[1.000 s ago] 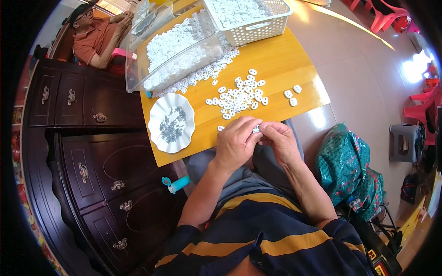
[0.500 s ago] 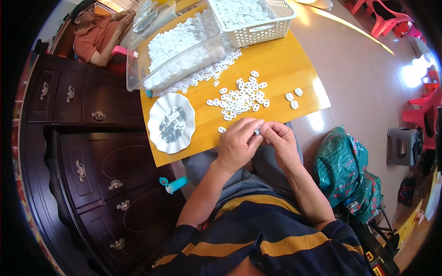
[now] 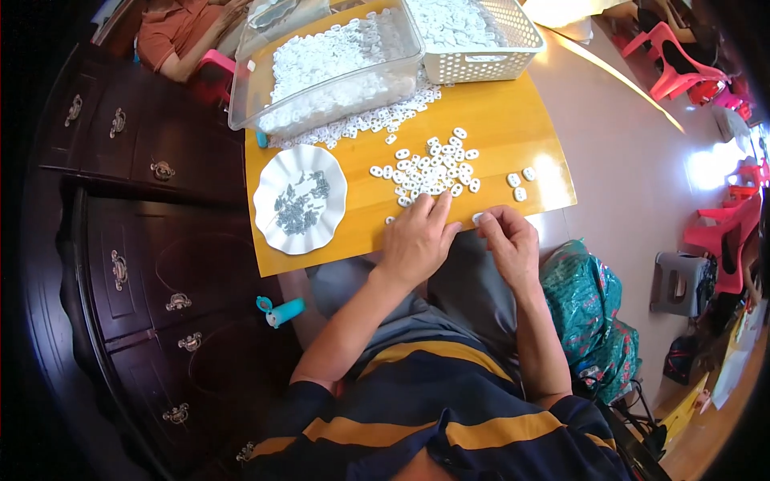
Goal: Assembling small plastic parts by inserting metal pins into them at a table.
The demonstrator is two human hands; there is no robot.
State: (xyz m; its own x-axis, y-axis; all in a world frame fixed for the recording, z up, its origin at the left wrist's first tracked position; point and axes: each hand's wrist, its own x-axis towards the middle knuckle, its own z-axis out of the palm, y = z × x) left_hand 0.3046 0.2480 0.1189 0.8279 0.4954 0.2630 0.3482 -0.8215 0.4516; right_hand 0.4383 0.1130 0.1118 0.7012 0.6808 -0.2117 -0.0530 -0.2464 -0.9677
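Note:
My left hand (image 3: 415,240) reaches over the near edge of the table (image 3: 513,104). Its fingers are stretched out, the tips at the near side of a pile of small white oval plastic pieces with two dark holes each (image 3: 437,170); I see nothing held in it. Beside it, my right hand (image 3: 513,244) pinches one small white piece (image 3: 477,218) between thumb and forefinger, partly hidden by the fingers. A few finished-looking white pieces (image 3: 520,194) lie apart at the right. A scalloped white dish (image 3: 265,192) on the left holds small grey slivers.
A clear plastic bin (image 3: 241,112) and a white perforated basket (image 3: 481,70), both full of white pieces, stand at the back. Loose pieces lie along the bin. A green bag (image 3: 577,297) is at right, a dark cabinet (image 3: 200,264) at left. A person in orange (image 3: 172,36) sits beyond.
My hands were together over the table's near edge and have moved apart. The left has reached forward to the pile; the right has shifted right with a white piece. The view has shifted slightly.

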